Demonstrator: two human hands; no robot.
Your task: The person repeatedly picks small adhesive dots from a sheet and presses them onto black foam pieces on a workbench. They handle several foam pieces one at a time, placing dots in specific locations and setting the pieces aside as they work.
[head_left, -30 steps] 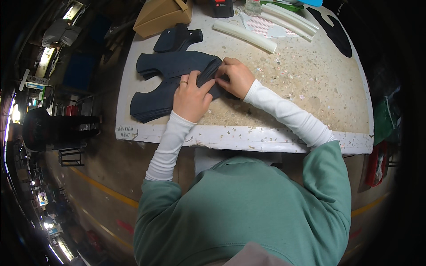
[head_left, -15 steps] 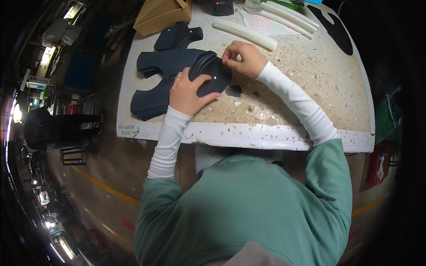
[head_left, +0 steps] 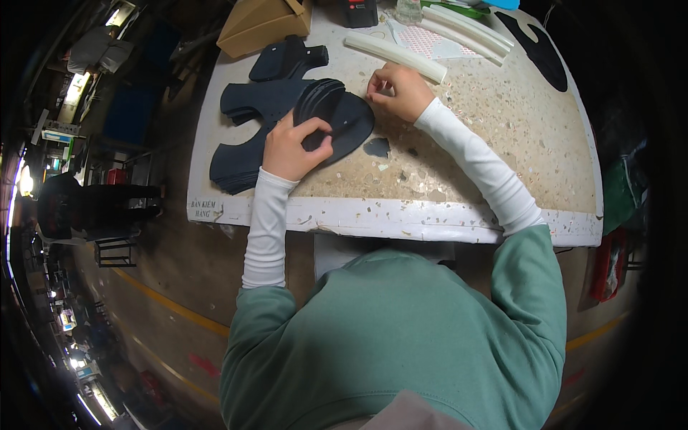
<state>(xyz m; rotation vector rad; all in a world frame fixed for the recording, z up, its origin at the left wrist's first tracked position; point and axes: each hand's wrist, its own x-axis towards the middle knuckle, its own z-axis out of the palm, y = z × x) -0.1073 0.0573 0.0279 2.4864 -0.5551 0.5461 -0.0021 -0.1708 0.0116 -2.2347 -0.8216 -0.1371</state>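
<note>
A stack of dark navy cut-out pieces [head_left: 355, 129], like shoe uppers with a rounded toe and two legs, lies on the table's left half. My left hand [head_left: 295, 152] is closed on the upper layers at the middle of the stack, fingers partly hidden behind them. Those layers curl up and back, and a lower piece with a tiny white mark lies exposed at the rounded end. Just right of that end, my right hand [head_left: 401, 93] hovers with thumb and fingertips pinched together. Whatever is between them, if anything, is too small to make out.
Behind the stack lie smaller dark pieces [head_left: 287, 59] and a cardboard box [head_left: 265, 27]. White rolled tubes [head_left: 395, 56], a red-dotted sheet [head_left: 433, 43], a glass jar [head_left: 408, 11] and a black device [head_left: 360, 13] sit at the back. Another dark cut-out [head_left: 541, 54] rests far right.
My left hand has drawn slightly left, and the upper layers stand curled further back. My right hand has shifted a little right, away from the stack's rounded edge.
</note>
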